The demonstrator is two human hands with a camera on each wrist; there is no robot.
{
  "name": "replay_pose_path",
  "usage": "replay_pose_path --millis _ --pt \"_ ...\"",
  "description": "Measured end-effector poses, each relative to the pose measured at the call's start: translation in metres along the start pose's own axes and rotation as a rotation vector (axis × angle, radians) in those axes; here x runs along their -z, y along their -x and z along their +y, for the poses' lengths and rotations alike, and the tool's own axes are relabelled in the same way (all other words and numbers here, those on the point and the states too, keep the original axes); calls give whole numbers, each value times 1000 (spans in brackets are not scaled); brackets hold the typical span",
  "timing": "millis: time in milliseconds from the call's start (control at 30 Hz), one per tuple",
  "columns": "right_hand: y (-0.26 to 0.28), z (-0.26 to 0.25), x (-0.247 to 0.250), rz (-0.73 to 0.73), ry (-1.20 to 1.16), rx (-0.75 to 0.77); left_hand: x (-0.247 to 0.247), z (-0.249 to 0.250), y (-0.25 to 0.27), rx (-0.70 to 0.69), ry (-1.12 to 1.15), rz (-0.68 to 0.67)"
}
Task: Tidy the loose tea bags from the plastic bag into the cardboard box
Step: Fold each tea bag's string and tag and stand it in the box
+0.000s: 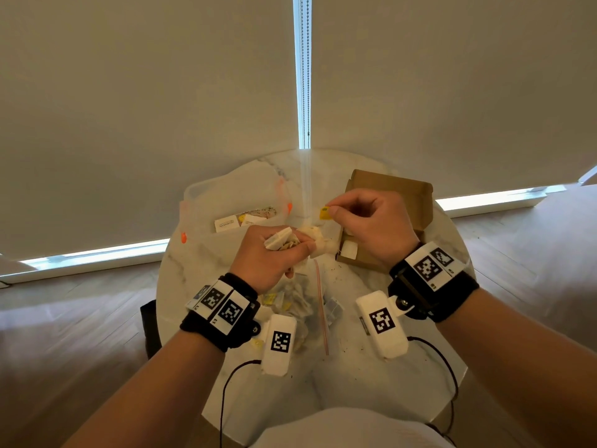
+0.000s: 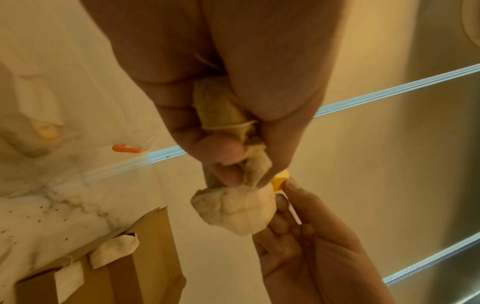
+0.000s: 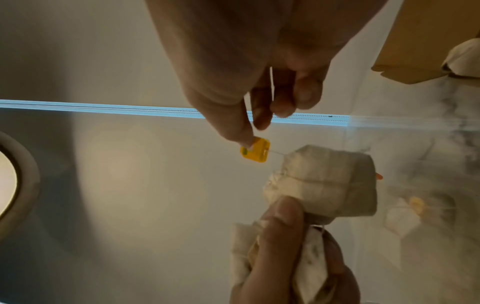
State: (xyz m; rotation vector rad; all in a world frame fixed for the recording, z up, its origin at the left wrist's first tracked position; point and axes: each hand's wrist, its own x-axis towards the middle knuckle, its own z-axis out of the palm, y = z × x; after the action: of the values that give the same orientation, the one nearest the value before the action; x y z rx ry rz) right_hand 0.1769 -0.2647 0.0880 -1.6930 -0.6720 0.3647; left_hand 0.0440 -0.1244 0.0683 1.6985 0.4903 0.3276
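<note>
Both hands untangling tea bags above the table

The left hand (image 1: 271,257) grips a bunch of tea bags (image 2: 233,209); the right hand (image 1: 371,221) pinches a yellow tag (image 3: 255,152), whose thin string only the right wrist view shows.

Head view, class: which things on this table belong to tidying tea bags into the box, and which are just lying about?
Part of the job:
left hand gripping a bunch of tea bags
right hand pinching a yellow tag
cardboard box
plastic bag

Lying about:
clear container with orange clips
</note>
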Motion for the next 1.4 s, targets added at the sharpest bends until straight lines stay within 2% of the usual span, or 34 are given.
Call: replay_pose_path --millis 267,400,567,833,1033,1100,1133,1233,1333,1400 --pt "21 -6 5 -128 -177 -66 -3 -5 -5 74 23 106" --pt "27 0 0 -137 -229 -128 -5 -3 -5 63 49 101" --pt "23 11 -5 -138 -165 -215 -5 -2 -4 37 44 85" --pt "16 19 -8 -98 -90 -178 -7 -1 -8 71 60 76" --pt "-10 28 9 -184 -100 -257 -7 -3 -24 84 50 101" --pt "-35 43 25 -211 13 -312 -4 -5 -31 84 37 116" --pt "-48 54 32 -258 142 -311 -2 -7 -35 80 34 117" --pt "-79 93 37 -486 628 -254 0 -10 -44 91 43 123" --pt "-92 131 30 -725 953 -342 -2 -13 -50 102 31 116" --pt "-95 151 25 -886 1153 -259 -2 -15 -52 100 14 107"
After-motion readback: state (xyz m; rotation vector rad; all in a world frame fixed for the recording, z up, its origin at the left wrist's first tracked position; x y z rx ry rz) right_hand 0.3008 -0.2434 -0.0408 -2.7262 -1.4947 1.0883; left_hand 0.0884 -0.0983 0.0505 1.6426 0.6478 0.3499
